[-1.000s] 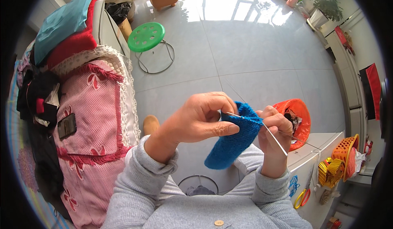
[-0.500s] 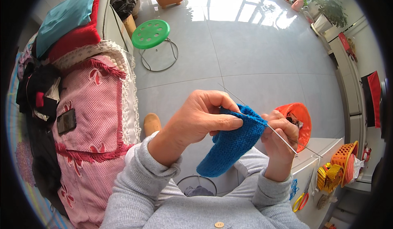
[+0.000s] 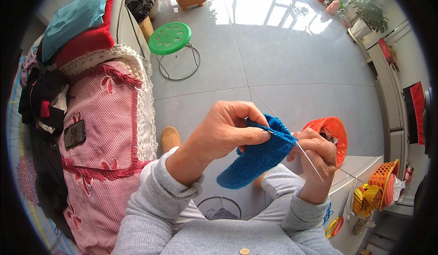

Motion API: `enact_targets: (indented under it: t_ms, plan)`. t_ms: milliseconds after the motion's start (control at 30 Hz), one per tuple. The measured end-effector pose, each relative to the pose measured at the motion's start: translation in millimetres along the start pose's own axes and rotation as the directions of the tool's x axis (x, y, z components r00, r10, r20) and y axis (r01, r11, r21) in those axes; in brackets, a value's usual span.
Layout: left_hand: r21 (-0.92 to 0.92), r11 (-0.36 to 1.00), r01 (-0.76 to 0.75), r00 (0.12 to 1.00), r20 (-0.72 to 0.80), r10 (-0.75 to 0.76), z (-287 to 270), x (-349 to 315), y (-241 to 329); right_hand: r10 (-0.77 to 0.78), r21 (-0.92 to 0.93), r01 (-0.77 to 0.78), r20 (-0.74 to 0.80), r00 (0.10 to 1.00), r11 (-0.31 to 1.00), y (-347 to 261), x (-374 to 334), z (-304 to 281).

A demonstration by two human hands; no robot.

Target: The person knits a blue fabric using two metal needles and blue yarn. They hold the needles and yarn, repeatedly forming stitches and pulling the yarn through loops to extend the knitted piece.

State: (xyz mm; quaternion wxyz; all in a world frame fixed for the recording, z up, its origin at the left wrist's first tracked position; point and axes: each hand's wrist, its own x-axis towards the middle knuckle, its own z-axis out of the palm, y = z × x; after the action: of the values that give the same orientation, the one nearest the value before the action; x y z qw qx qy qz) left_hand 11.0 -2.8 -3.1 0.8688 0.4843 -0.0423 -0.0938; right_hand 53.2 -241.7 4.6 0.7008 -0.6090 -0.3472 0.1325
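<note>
A blue piece of knitting (image 3: 258,161), shaped like a sock or slipper, hangs in front of my lap. My left hand (image 3: 223,129) pinches its upper edge between thumb and fingers. At the piece's right end, my right hand (image 3: 317,150) is closed around a thin knitting needle (image 3: 352,175), whose tail sticks out to the lower right. The front of that needle meets the top edge of the knitting. Another metal knitting needle (image 3: 310,162) runs slantwise through the stitches, both its ends bare. The working yarn cannot be made out.
On the right, an orange-lined bin (image 3: 340,136) stands by a white cabinet top with scissors (image 3: 336,225) and an orange basket (image 3: 383,173). At left are a pink-covered sofa (image 3: 102,141) and a phone (image 3: 74,134). A green stool (image 3: 170,38) stands ahead.
My right hand has shifted slightly right and down, its fingers now more extended. The slanting needle has slid toward the upper left. The knitting's lower end has swung up a little.
</note>
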Motion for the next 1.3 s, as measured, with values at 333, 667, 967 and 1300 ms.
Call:
enact_targets:
  t_ms: [333, 667, 967, 1300]
  plan:
    - [0.063, 0.997, 0.039, 0.998, -0.055, -0.035, 2.2, 1.0, 0.0, 0.014, -0.030, -0.014, 0.010, 1.000, 0.999, -2.2, 0.9, -1.2]
    - [0.073, 0.997, 0.009, 0.997, -0.075, -0.003, 4.1, 1.7, -1.4, -0.011, -0.021, 0.012, 0.012, 1.000, 1.000, -3.0, 2.4, 1.3]
    - [-0.013, 1.000, 0.025, 1.000, -0.007, -0.025, 0.8, 1.9, -0.1, 0.000, 0.001, 0.000, -0.033, 0.999, 1.000, -0.7, 0.3, -0.4]
    - [-0.104, 0.989, 0.101, 0.994, -0.026, -0.104, 2.9, 2.5, 2.6, 0.005, 0.031, -0.004, -0.041, 0.999, 1.000, 3.8, -1.8, -2.2]
